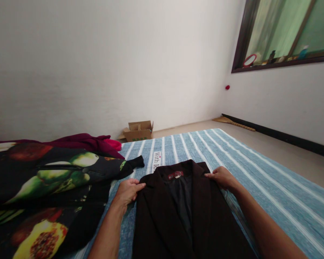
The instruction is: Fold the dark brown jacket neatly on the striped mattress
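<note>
A dark brown blazer point(158, 219) lies front up on the bed, its collar toward the far side and a red label point(175, 175) showing inside the neck. At the blazer's left shoulder edge, my left hand point(128, 192) pinches the cloth between thumb and fingers. My right hand point(221, 178) grips the opposite shoulder edge the same way. The lower part of the blazer runs out of view at the bottom.
Left of the blazer lies a black fruit-print garment point(70, 176), with a maroon garment point(81, 142) behind it. Blue striped bedding point(259, 180) covers the bed. Beyond its far edge stand an open cardboard box point(138, 133) and a white wall point(151, 64). A window point(283, 32) is at upper right.
</note>
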A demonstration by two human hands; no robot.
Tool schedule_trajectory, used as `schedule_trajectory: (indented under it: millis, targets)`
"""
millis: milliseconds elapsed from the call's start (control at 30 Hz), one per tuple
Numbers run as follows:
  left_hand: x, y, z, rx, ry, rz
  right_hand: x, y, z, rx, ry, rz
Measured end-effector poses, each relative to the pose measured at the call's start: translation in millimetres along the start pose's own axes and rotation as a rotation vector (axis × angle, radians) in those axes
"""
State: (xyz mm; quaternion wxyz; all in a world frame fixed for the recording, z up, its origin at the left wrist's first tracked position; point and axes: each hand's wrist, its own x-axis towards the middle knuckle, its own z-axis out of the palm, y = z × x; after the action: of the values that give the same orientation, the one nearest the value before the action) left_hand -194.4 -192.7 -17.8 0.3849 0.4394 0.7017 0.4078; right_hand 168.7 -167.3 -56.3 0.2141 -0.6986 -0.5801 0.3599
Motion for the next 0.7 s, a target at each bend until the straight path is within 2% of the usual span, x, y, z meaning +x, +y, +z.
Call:
schedule_trajectory:
  millis: [433, 700]
  targets:
    - [5, -7, 0, 0.044, 0.008, 0.039, -1, -2, -1, -0.097, 0.025, -0.017]
    - [-17, -1, 4, 0.171, 0.077, 0.039, -12, -11, -3, -0.218, 0.076, -0.032]
